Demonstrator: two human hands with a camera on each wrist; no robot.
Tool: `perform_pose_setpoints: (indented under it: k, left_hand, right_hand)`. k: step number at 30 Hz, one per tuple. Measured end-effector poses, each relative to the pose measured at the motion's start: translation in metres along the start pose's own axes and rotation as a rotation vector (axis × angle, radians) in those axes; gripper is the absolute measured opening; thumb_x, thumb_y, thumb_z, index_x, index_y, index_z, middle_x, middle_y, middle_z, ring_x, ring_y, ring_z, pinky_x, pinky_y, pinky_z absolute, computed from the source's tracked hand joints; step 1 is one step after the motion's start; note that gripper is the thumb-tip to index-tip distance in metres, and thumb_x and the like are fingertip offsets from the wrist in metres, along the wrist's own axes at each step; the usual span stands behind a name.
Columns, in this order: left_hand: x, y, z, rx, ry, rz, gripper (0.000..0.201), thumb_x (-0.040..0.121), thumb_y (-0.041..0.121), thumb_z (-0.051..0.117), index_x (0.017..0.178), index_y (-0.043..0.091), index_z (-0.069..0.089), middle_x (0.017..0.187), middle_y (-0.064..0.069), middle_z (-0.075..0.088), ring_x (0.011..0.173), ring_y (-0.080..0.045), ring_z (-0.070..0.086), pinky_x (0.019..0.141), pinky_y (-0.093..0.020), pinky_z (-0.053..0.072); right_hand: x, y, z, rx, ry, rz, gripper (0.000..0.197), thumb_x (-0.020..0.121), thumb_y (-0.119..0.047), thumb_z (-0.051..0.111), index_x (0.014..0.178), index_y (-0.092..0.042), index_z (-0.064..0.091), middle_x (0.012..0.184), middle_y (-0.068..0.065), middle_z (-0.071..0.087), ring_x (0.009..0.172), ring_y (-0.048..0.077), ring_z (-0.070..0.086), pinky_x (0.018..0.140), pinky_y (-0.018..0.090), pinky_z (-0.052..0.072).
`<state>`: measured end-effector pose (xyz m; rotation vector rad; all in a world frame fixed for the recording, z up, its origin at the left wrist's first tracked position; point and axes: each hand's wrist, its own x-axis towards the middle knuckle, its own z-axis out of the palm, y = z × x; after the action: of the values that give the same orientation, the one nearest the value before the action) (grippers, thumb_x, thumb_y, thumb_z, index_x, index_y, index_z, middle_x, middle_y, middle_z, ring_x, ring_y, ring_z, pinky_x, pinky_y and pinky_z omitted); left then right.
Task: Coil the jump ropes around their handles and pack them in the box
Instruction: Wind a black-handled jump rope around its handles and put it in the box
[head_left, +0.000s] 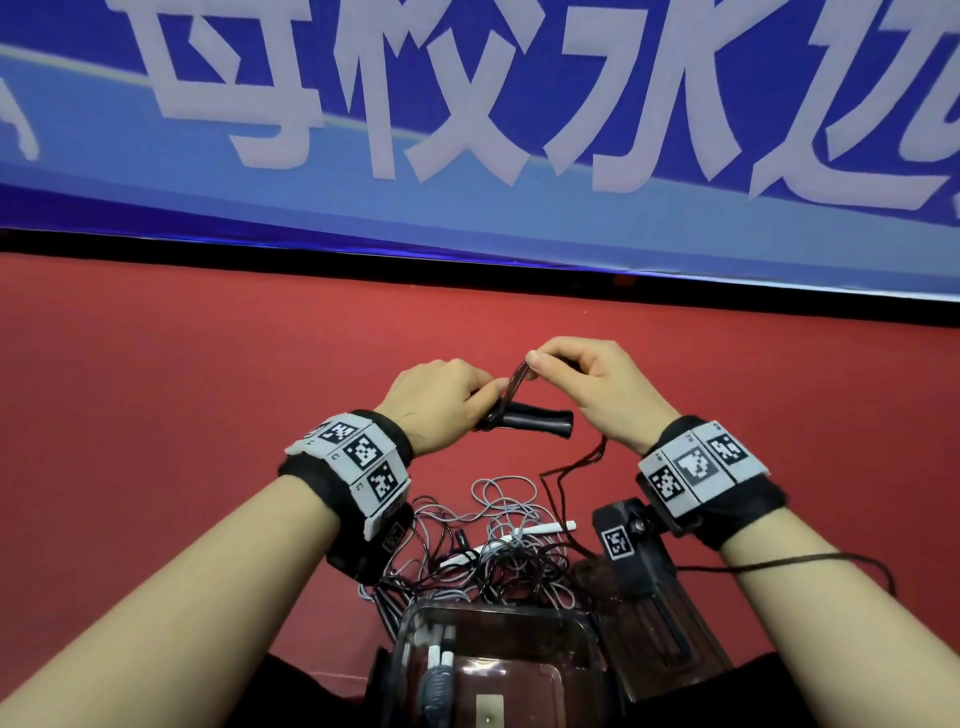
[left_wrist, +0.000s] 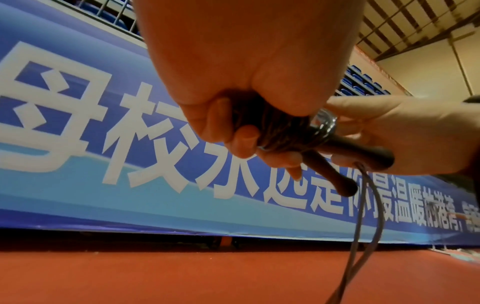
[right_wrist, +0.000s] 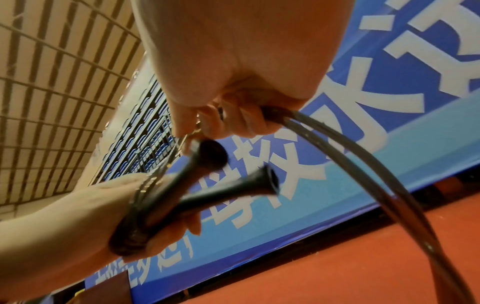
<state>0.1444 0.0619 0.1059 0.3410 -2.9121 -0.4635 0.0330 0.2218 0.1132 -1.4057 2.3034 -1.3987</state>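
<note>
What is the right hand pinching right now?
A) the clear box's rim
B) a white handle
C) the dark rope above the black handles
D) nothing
C: the right hand pinches the thin dark rope just above the pair of black flared handles, which the left hand grips at their wound end.

Looking like a sports hall: red floor (head_left: 208, 395), big blue banner (head_left: 519, 104), rows of blue seats (left_wrist: 363, 82) behind railings.

Red floor (head_left: 208, 389) runs up to a blue banner (head_left: 519, 218) with large white characters along its far edge. Above the banner, rows of blue seats (left_wrist: 363, 82) behind a railing, and a ribbed beige ceiling (right_wrist: 52, 72).
</note>
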Motion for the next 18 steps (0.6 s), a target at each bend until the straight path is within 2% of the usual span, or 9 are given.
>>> perform_pose_setpoints:
  k: [2, 5, 7, 9, 10, 12, 15, 16, 18]
  left_hand:
    - [-0.003, 0.006, -0.001, -0.119, -0.022, 0.009, 0.059, 0.102, 0.052, 0.029, 0.065, 0.017, 0.057, 0.055, 0.004, 0.052, 0.055, -0.018, 0.049, 0.06, -0.031, 0.037]
    - [-0.007, 0.013, -0.006, -0.271, -0.003, 0.018, 0.066, 0.103, 0.053, 0.023, 0.066, 0.014, 0.061, 0.057, 0.002, 0.051, 0.059, -0.022, 0.05, 0.065, -0.033, 0.039]
    - [-0.01, 0.016, -0.009, -0.322, 0.001, 0.028, 0.065, 0.099, 0.062, 0.025, 0.067, 0.017, 0.06, 0.061, 0.002, 0.053, 0.063, -0.024, 0.052, 0.067, -0.034, 0.04]
    - [-0.013, 0.018, -0.008, -0.265, 0.011, 0.077, 0.054, 0.088, 0.072, 0.04, 0.068, 0.025, 0.056, 0.061, 0.005, 0.054, 0.061, -0.017, 0.051, 0.06, -0.031, 0.037]
    - [-0.015, 0.019, -0.007, -0.236, 0.023, 0.099, 0.044, 0.084, 0.072, 0.05, 0.075, 0.03, 0.057, 0.064, 0.007, 0.056, 0.062, -0.014, 0.052, 0.06, -0.031, 0.038]
    - [-0.016, 0.019, -0.005, -0.246, 0.049, 0.121, 0.035, 0.082, 0.065, 0.061, 0.099, 0.035, 0.054, 0.076, 0.008, 0.06, 0.068, -0.013, 0.056, 0.066, -0.032, 0.045]
    - [-0.015, 0.019, -0.003, -0.329, 0.1, 0.165, 0.042, 0.087, 0.054, 0.062, 0.119, 0.034, 0.044, 0.079, 0.008, 0.06, 0.066, -0.014, 0.055, 0.072, -0.037, 0.048]
    - [-0.015, 0.02, -0.003, -0.352, 0.11, 0.181, 0.041, 0.089, 0.051, 0.061, 0.122, 0.034, 0.043, 0.078, 0.007, 0.061, 0.066, -0.016, 0.056, 0.073, -0.038, 0.048]
    - [-0.014, 0.02, -0.001, -0.435, 0.123, 0.197, 0.038, 0.089, 0.049, 0.058, 0.122, 0.037, 0.042, 0.075, 0.007, 0.062, 0.069, -0.02, 0.059, 0.074, -0.042, 0.049]
  right_hand:
    - [0.001, 0.002, -0.001, 0.046, 0.003, 0.027, 0.02, 0.093, -0.035, 0.06, 0.081, -0.026, 0.072, 0.084, 0.008, 0.071, 0.079, 0.019, 0.062, 0.08, 0.031, 0.046]
    - [0.003, 0.01, -0.002, 0.09, 0.047, 0.098, 0.024, 0.089, -0.041, 0.065, 0.075, -0.024, 0.072, 0.083, 0.016, 0.068, 0.073, 0.014, 0.055, 0.077, 0.031, 0.044]
    - [0.002, 0.012, -0.002, 0.127, 0.036, 0.124, 0.027, 0.088, -0.041, 0.066, 0.073, -0.019, 0.072, 0.08, 0.015, 0.067, 0.073, 0.01, 0.056, 0.078, 0.029, 0.044]
    - [0.003, 0.012, -0.002, 0.202, 0.012, 0.15, 0.028, 0.09, -0.034, 0.065, 0.073, -0.012, 0.07, 0.063, 0.003, 0.065, 0.064, 0.001, 0.055, 0.07, 0.017, 0.043]
    - [0.003, 0.012, -0.004, 0.234, -0.007, 0.179, 0.028, 0.091, -0.031, 0.064, 0.071, -0.012, 0.067, 0.051, -0.007, 0.057, 0.055, -0.003, 0.05, 0.061, 0.011, 0.039]
    - [0.003, 0.018, -0.006, 0.281, -0.05, 0.239, 0.031, 0.089, -0.036, 0.065, 0.067, -0.014, 0.063, 0.046, -0.015, 0.044, 0.046, -0.001, 0.041, 0.052, 0.01, 0.032]
    - [0.003, 0.026, -0.009, 0.396, -0.095, 0.336, 0.036, 0.075, -0.053, 0.075, 0.07, -0.018, 0.07, 0.063, 0.002, 0.043, 0.057, 0.013, 0.04, 0.056, 0.025, 0.03]
    - [0.002, 0.026, -0.009, 0.457, -0.103, 0.378, 0.038, 0.072, -0.057, 0.074, 0.071, -0.019, 0.071, 0.067, 0.006, 0.042, 0.056, 0.015, 0.038, 0.053, 0.026, 0.029]
    - [0.002, 0.027, -0.009, 0.627, -0.112, 0.46, 0.044, 0.077, -0.061, 0.062, 0.071, -0.019, 0.072, 0.067, 0.003, 0.044, 0.051, 0.012, 0.036, 0.043, 0.021, 0.025]
